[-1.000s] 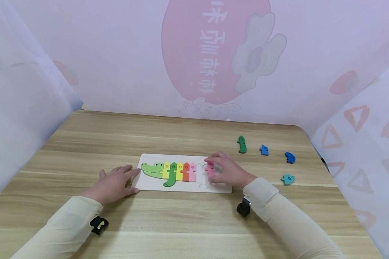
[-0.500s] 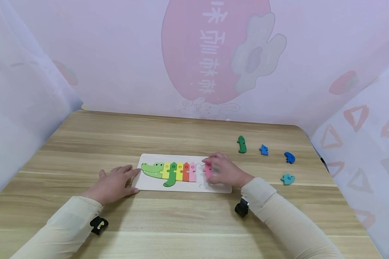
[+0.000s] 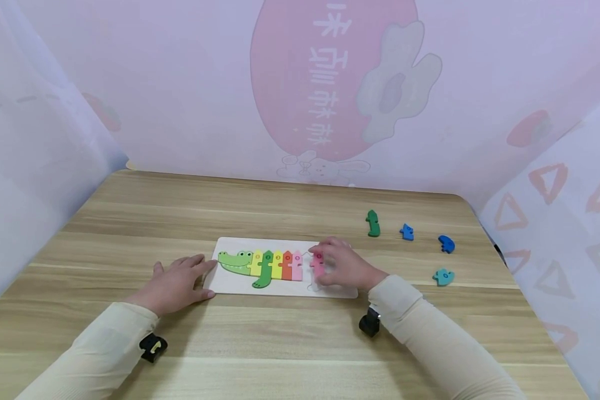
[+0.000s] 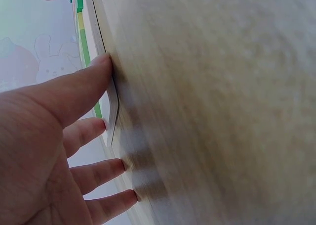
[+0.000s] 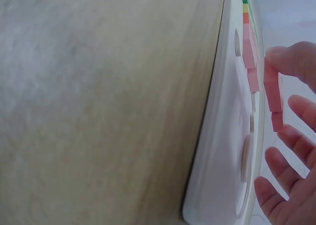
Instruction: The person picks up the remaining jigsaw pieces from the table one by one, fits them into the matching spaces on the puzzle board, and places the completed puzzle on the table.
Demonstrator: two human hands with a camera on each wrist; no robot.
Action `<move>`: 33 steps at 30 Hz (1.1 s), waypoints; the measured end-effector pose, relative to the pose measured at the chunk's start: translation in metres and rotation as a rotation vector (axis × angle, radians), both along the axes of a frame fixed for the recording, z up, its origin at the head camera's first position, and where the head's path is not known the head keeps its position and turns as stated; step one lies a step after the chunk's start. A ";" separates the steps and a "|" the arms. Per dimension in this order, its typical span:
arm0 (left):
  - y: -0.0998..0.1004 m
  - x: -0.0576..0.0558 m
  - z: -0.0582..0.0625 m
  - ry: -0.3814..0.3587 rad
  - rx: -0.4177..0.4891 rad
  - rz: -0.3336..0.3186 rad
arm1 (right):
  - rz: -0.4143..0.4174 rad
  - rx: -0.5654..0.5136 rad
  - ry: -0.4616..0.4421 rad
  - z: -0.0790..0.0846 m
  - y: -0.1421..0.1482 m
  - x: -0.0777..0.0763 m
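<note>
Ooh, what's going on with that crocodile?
A person is putting together a crocodile puzzle. Their right hand pinches a pink piece just above the board, not set in yet, while their left hand touches the board's left end. The pieces from the green head to the light pink one are in. Four loose pieces, green, two blue and teal, lie off to the right.
</note>
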State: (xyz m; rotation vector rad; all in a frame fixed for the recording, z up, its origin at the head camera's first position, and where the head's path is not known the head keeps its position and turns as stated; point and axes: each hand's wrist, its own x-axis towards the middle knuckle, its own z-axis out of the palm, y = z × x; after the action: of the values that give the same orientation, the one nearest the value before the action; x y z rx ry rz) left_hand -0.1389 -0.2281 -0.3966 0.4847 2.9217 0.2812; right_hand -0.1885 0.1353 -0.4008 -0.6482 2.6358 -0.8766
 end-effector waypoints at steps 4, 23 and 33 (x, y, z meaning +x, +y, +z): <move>0.000 0.000 0.000 -0.004 0.003 0.002 | 0.010 0.013 -0.001 -0.001 -0.002 0.000; -0.002 -0.002 -0.001 -0.011 -0.004 0.003 | 0.029 0.039 0.021 -0.003 -0.010 0.003; -0.001 -0.001 -0.001 -0.019 0.000 0.003 | 0.026 0.051 0.009 -0.005 -0.013 0.000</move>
State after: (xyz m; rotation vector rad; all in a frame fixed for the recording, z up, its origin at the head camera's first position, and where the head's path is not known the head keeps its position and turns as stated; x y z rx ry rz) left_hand -0.1403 -0.2293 -0.3976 0.4754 2.9037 0.2847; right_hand -0.1882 0.1225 -0.4058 -0.6735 2.6428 -0.7981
